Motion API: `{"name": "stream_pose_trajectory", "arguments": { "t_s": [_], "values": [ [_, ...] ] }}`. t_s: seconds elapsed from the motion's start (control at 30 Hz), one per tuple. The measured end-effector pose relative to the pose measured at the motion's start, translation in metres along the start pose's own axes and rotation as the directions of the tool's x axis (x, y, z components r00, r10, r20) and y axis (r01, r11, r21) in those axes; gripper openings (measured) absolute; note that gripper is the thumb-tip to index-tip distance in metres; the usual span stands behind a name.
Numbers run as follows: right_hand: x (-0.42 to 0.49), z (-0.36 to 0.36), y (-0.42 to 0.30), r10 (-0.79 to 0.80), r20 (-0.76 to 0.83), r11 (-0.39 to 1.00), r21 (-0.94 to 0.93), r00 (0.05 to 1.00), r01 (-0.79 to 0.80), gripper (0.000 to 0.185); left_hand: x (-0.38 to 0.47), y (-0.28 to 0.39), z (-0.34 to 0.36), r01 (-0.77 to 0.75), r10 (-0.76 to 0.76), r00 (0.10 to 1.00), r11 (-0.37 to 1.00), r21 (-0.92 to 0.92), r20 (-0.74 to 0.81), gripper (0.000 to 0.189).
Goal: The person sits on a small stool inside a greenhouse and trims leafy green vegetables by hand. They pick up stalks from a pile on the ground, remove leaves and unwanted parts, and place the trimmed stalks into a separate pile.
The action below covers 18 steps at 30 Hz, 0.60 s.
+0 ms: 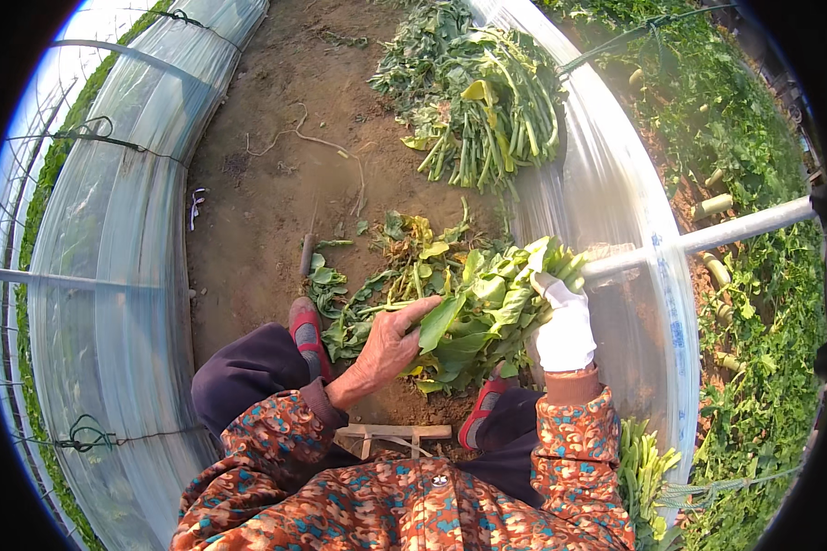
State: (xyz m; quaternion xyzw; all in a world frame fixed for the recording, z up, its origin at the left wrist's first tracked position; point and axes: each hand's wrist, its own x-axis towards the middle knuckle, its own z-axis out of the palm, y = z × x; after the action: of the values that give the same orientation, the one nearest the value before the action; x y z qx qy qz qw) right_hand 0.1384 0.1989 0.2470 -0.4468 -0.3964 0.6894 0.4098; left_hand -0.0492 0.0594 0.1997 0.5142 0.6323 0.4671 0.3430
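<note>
My bare left hand is at the left side of a bunch of leafy green stalks, its index finger extended along the leaves; whether it grips any cannot be told. My right hand, in a white glove, is closed around the bunch's stem ends at the right. Below the bunch, wilted green and yellow leaves lie on the soil between my feet. A large heap of cut leafy stalks lies farther ahead. Beside my right sleeve is a smaller bundle of pale green stalks.
Clear plastic sheeting rises on the left, with more sheeting on the right. A metal pipe runs in from the right. A short dark rod stands near my left foot. A low wooden stool is beneath me. Green plants grow beyond the right sheeting.
</note>
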Motion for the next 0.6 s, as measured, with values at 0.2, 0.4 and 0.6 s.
{"name": "stream_pose_trajectory", "arguments": {
  "t_s": [0.2,0.4,0.6],
  "values": [
    [-0.003,0.005,-0.003,-0.034,-0.027,0.980,-0.195,0.999,0.028,0.026,0.001,-0.003,-0.001,-0.033,0.027,0.996,0.997,0.068,0.083,0.038],
    [-0.005,0.012,-0.007,0.006,0.121,1.000,0.010,0.993,-0.007,0.023,0.000,-0.009,0.000,-0.008,-0.004,0.990,0.996,0.085,0.139,0.036],
    [-0.006,0.017,-0.012,0.038,0.075,0.999,-0.011,0.996,-0.038,0.022,0.001,0.002,-0.003,-0.180,0.135,0.976,0.943,0.280,0.172,0.046]
  ]
}}
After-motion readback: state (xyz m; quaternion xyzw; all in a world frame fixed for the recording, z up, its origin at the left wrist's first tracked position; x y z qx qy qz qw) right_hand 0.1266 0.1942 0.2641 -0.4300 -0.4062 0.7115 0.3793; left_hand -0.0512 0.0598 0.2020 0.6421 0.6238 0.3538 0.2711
